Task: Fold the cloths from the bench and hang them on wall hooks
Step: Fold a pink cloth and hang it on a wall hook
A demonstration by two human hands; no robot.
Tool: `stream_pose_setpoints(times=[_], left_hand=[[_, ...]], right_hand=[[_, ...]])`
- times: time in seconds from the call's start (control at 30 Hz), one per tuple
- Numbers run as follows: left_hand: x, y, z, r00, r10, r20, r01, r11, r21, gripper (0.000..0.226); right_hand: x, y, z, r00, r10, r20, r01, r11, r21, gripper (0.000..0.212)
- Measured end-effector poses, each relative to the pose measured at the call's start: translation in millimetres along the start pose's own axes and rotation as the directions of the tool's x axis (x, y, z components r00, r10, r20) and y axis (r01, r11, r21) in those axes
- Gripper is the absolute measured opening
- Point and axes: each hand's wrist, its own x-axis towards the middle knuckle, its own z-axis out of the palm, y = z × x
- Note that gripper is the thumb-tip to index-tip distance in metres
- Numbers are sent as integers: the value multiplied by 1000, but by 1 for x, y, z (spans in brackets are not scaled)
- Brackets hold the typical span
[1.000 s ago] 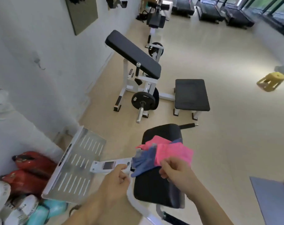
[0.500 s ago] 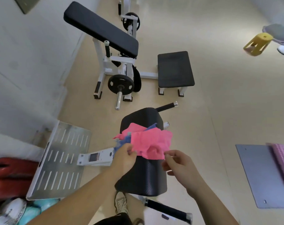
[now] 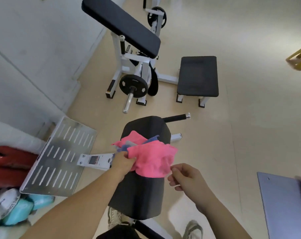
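A crumpled pink cloth (image 3: 152, 157) lies on top of a small pile on the black padded bench (image 3: 139, 195) in front of me. My left hand (image 3: 123, 163) grips the pink cloth at its left edge. Under it sit a blue cloth (image 3: 123, 147) and another pink cloth (image 3: 133, 138). My right hand (image 3: 186, 176) hovers just right of the pink cloth's lower right corner, its fingers curled and its fingertips close to the cloth's edge, holding nothing that I can see. No wall hooks are in view.
A slotted metal footplate (image 3: 60, 159) juts out on the left, with red bags (image 3: 10, 163) and teal packs (image 3: 20, 211) by the wall. Beyond stand an inclined padded bench with a weight plate (image 3: 133, 86) and a black stool (image 3: 198, 75). A grey mat (image 3: 284, 204) lies on the right.
My left hand moved up and took hold of the pink cloth's left edge. My right hand let go of the cloth and drew back to its right. The view tilted downward.
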Motion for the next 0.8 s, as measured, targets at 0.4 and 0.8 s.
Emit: stream_pose_setpoints(times=[0.4,0.8], left_hand=[[-213,97,66,856,328,-400,-416,896,-154,28],[-300,131,32,486,701,-522,-537,711,454,18]], right_hand=[[-35,11,-121,953,-179,244,235,946,-222,33],[-79,-56,-124,763,-600,243,646,726,-237,21]])
